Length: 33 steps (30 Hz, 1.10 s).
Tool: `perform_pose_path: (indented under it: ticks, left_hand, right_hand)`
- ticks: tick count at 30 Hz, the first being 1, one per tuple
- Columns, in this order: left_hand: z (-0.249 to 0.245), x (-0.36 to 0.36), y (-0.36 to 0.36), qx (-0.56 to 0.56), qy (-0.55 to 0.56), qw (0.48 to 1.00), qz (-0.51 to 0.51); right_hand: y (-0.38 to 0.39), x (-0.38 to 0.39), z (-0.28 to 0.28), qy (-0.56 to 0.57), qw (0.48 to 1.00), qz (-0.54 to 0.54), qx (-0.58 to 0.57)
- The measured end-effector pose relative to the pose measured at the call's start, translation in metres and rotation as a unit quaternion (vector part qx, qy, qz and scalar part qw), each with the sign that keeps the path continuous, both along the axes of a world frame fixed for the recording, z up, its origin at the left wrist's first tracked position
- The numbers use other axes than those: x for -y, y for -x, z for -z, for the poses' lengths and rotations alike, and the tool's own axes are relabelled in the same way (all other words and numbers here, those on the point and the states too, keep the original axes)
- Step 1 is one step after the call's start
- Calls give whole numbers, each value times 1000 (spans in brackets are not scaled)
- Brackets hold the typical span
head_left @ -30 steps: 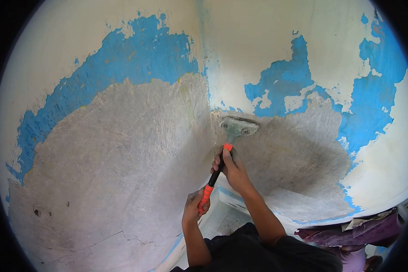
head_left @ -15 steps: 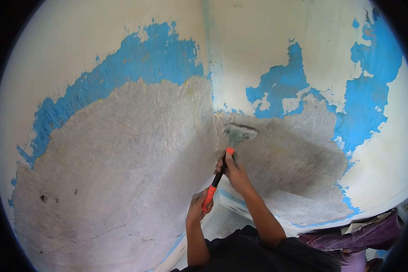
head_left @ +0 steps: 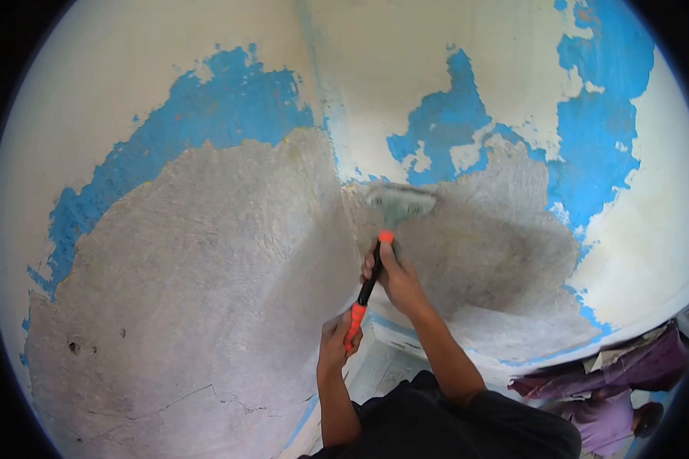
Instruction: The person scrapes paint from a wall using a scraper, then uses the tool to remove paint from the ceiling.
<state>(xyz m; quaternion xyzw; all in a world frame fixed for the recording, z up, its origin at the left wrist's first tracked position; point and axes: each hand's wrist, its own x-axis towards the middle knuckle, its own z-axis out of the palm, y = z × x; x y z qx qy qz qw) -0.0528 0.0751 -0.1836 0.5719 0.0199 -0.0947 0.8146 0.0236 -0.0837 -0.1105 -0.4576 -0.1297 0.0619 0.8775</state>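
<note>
A long-handled scraper has its wide metal head against the right wall, close to the corner and just under the edge of the remaining paint. My right hand is closed around the upper part of its black and orange handle, below the head. Lower down, my left hand grips the orange end of the handle. Around the head the wall is bare grey plaster, with patches of blue paint and off-white paint above. The head is slightly blurred.
On the left wall, bare plaster carries a crack and small holes, with a blue paint band above it. Purple cloth lies at the lower right, beside a dark shoe-like shape. Tiled floor shows below the corner.
The scraper head has moved up the right wall, closer to the paint edge, with both hands still on the handle. The view has turned slightly to the right.
</note>
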Motion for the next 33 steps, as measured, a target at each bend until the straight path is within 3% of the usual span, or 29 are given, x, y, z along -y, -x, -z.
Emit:
perform_pose_path:
  ticks: [2,9,12,15,18,22,25,33]
  left_hand:
    - [-9,-2,6,-11,-26,1000,-1]
    - [12,8,12,-19,-28,999,8]
    - [-5,18,3,24,-57,998,6]
    - [-24,31,-1,28,-52,998,24]
    - [7,39,5,19,-11,999,38]
    - [43,45,21,2,-45,997,67]
    - [64,51,28,11,-72,984,161]
    - [100,115,33,-14,-149,909,389]
  right_hand:
    - [-2,6,-23,8,1000,-17,-5]
    - [9,11,11,9,999,-11,-29]
    - [11,20,-12,-10,999,32,24]
    - [10,33,-42,10,999,5,52]
    - [12,39,-27,41,998,13,46]
    - [27,47,22,31,999,21,-12]
    - [46,63,44,-5,996,48,-71]
    - [82,109,54,108,961,201,-158]
